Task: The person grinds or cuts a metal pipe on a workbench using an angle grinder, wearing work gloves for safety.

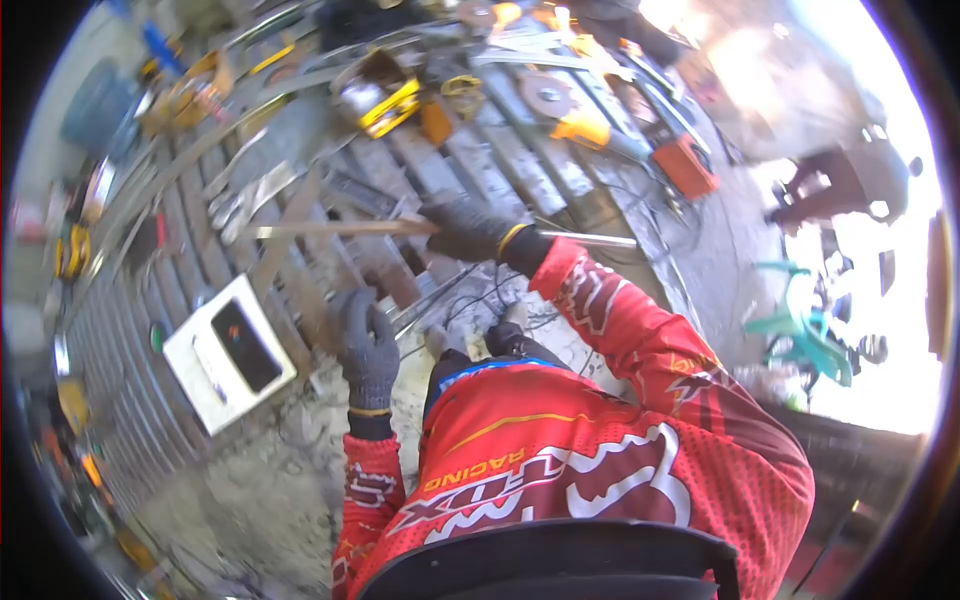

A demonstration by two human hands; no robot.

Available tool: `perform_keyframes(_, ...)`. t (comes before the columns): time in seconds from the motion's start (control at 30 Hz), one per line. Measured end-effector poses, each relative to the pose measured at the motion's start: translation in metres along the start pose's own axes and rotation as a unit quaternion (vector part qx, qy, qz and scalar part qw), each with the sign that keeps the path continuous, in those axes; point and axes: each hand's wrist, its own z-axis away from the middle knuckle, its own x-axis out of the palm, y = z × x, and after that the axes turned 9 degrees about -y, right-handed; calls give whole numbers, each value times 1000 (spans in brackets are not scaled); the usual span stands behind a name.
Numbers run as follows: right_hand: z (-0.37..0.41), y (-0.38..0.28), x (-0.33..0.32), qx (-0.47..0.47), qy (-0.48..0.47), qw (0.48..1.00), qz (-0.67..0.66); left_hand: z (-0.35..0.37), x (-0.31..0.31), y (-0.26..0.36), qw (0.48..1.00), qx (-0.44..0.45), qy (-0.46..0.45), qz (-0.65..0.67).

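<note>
My right hand (475,228), in a dark grey glove, is closed around one end of a flat metal bar (340,230). The bar points left above the slatted metal work table. A shiny metal rod (600,240) shows beyond my right wrist; whether it joins the bar is hidden. My left hand (366,340), gloved too, is curled near the table's front edge, below the bar. Beside its fingers is a blurred brownish patch, and what they hold, if anything, cannot be made out. Left of that hand lies a white panel (203,352) with a dark rectangular window.
An angle grinder (585,128) with a large disc lies at the back of the table. Near it are a yellow-edged box (390,108) and an orange-red block (685,168). Cables hang by my feet. A green plastic chair (805,330) stands right, near another person (850,180). Sparks or bright light show behind.
</note>
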Motion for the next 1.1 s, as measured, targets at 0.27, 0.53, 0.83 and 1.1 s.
perform_keyframes(0.27,166,-10,19,126,9,989,-80,-78,-24,20,935,192,-239,-177)
perform_keyframes(0.53,359,-33,90,337,137,918,-157,-61,45,127,775,289,-553,-98)
perform_keyframes(0.83,497,-94,253,413,400,774,-264,91,168,238,570,413,-697,-133)
perform_keyframes(1.1,644,-169,377,520,761,301,-246,171,244,264,610,255,-750,11)
